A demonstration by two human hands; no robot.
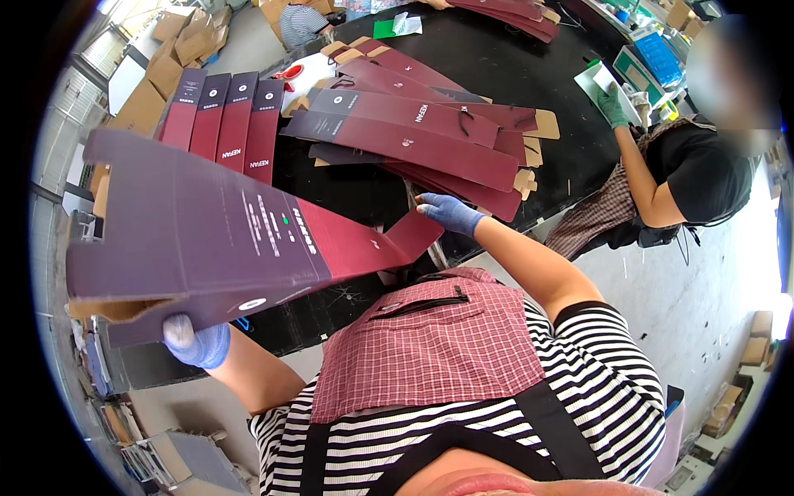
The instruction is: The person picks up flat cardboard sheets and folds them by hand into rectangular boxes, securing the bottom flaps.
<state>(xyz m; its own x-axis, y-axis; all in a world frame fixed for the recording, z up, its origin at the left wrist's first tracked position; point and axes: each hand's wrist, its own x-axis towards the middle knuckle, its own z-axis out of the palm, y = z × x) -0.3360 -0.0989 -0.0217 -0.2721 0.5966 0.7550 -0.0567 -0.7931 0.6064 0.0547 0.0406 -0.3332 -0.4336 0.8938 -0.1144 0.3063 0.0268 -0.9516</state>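
A long, dark purple and red carton [198, 223] is opened out into a box shape and slants across in front of me. Its left end gapes, with brown cardboard showing inside. My left hand [196, 341], in a blue glove, grips the lower edge at that end; part of its fingers is hidden behind the carton. At the carton's other, red end, my right hand [451, 213], also gloved in blue, pinches the end flap, which is bent upward. Just beyond the right hand lies a pile of flat cartons [430, 140] with dark cord handles.
Several formed cartons [236, 124] stand side by side at the back left of the black table [496, 74]. A red tape dispenser [289, 73] is near them. At right, a co-worker's green-gloved hand [612, 107] holds a white sheet beside a blue tray [657, 58].
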